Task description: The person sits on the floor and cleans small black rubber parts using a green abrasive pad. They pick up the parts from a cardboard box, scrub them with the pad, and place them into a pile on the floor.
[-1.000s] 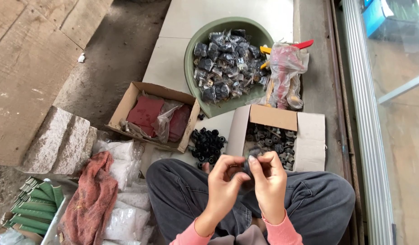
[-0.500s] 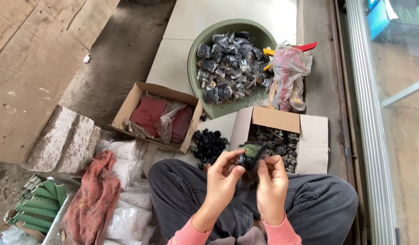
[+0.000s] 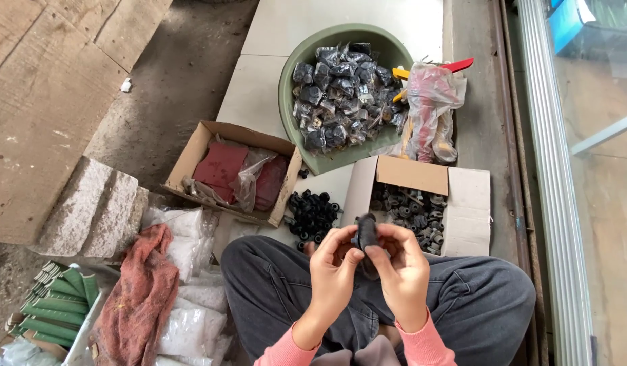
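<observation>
Nearby, green basin (image 3: 294, 129), open box of parts (image 3: 409, 211); left grip (image 3: 334, 271), right grip (image 3: 401, 270) both pinching black part (image 3: 366, 232).

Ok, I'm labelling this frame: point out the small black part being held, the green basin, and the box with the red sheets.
small black part (image 3: 365, 232), head view, its top end.
green basin (image 3: 291, 81), head view, left rim.
cardboard box (image 3: 188, 154), head view, left wall.

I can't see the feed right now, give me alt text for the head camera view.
A seated person's left hand and right hand together pinch a small black part above their lap. Ahead on the floor lie a pile of black rings, an open box of dark parts, a box with red sheets and a green basin of bagged parts.
</observation>
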